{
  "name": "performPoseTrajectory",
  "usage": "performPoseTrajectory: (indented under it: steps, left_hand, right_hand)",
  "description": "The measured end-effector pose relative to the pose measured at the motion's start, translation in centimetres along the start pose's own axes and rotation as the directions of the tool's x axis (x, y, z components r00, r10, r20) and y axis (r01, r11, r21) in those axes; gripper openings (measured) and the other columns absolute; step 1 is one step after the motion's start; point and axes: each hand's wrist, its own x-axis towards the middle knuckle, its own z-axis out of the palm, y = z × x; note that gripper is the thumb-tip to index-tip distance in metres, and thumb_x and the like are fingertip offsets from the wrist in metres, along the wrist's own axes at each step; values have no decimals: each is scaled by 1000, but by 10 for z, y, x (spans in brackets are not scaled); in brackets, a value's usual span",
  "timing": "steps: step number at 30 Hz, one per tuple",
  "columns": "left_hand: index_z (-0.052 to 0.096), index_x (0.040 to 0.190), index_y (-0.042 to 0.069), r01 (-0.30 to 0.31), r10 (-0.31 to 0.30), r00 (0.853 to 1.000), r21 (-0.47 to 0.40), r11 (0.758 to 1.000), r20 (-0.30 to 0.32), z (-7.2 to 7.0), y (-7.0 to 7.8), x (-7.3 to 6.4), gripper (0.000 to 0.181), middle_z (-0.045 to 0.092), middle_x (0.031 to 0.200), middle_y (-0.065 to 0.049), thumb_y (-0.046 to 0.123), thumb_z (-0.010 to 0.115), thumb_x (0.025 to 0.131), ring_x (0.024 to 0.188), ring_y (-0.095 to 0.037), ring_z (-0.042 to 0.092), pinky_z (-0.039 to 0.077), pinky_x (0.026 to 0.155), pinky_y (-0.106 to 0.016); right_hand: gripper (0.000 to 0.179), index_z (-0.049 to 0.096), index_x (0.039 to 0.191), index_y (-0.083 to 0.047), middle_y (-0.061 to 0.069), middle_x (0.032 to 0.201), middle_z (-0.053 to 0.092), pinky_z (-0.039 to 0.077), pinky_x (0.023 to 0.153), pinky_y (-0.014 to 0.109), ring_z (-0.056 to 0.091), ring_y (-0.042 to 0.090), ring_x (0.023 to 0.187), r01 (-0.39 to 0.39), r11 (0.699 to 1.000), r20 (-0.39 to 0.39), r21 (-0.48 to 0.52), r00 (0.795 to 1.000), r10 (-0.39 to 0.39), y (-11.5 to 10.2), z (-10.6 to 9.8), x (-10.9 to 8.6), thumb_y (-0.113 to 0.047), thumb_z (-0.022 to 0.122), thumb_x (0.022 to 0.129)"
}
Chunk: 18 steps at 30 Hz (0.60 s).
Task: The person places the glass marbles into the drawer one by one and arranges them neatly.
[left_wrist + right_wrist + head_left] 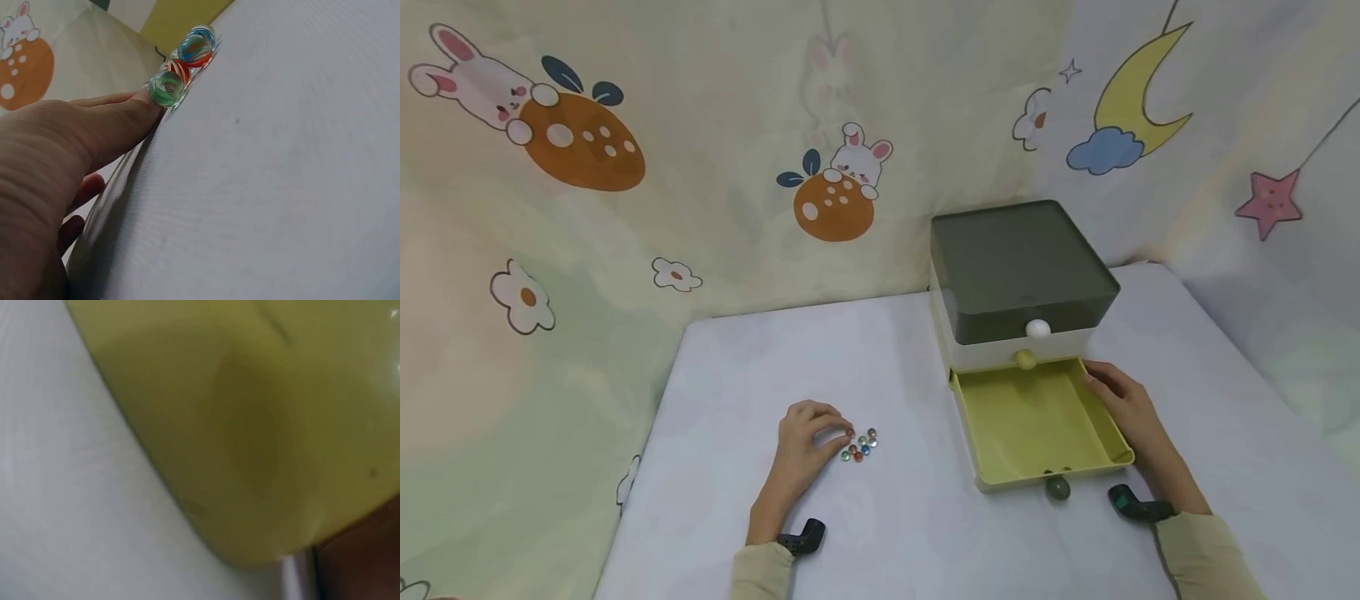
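On the white worktop, a green-topped cabinet stands at the back edge, near the right corner, its yellow-green drawer out. The right hand touches the drawer's right rim; whether it grips, I cannot tell. Further left, the left hand pinches 1 red marble beside other marbles.
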Motion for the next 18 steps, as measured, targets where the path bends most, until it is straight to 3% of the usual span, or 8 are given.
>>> performPoseTrajectory:
  steps: [4,5,10,12,18]
  left_hand:
    - [80,94,25,-8,8,1000,28,1000,3,-4,-1,2,22,71,110,1,18,92,77,118,-32,58,40,103,-59]
    - [80,94,25,-8,8,1000,35,999,6,-5,-3,0,22,70,110,1,18,92,77,118,-32,58,40,104,-59]
    - [80,95,25,-8,8,1000,33,999,-2,-6,-4,0,22,71,110,0,19,92,77,117,-28,57,35,106,-60]
    - [80,95,25,2,-2,1000,24,1000,-10,-4,-3,2,21,72,110,1,19,92,78,117,-26,57,31,108,-61]
    - [80,96,26,93,-93,995,-1,996,-27,-3,0,8,17,75,110,5,24,89,83,119,-24,60,21,117,-66]
  right_hand:
    - [59,48,155,-12,21,158,49,40,86,8,41,-17,113,-44,999,16,24,999,43,0,3,-1,-49,48,109]
    - [60,47,156,-13,20,159,48,41,91,12,45,-11,118,-58,998,24,27,998,58,0,6,-1,-51,48,109]
    - [62,46,157,-15,18,160,48,41,96,24,44,-10,121,-85,996,28,9,996,85,3,8,0,-54,47,108]
    - [61,47,156,-15,19,159,48,40,93,20,39,-17,114,-76,997,24,2,997,76,4,5,2,-53,47,108]
    - [60,47,156,-13,22,158,48,38,88,13,39,-20,110,-51,999,18,7,999,51,6,2,10,-50,48,109]
